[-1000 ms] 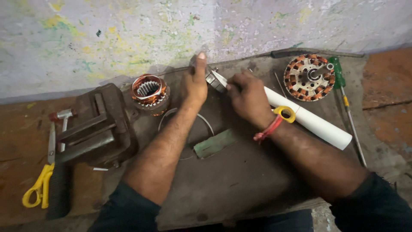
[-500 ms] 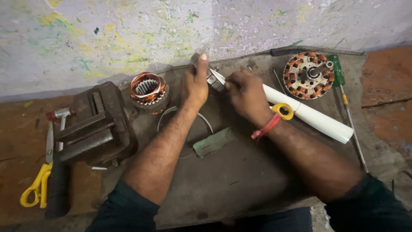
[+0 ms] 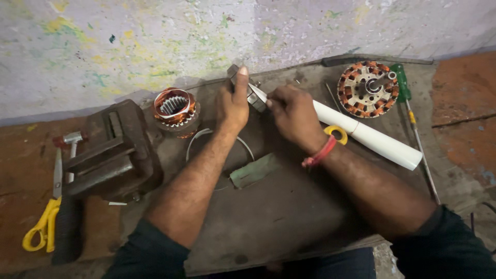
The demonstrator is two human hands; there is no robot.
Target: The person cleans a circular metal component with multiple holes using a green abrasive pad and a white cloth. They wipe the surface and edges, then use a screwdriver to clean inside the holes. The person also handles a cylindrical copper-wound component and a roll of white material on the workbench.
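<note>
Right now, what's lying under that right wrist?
A yellow ring handle pokes out beside the right wrist, against the white pipe. Whatever it belongs to is covered by the arm.

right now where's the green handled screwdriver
In the head view the green-handled screwdriver lies at the far right of the bench, just right of the round copper-wound stator and beyond the white pipe.
</note>
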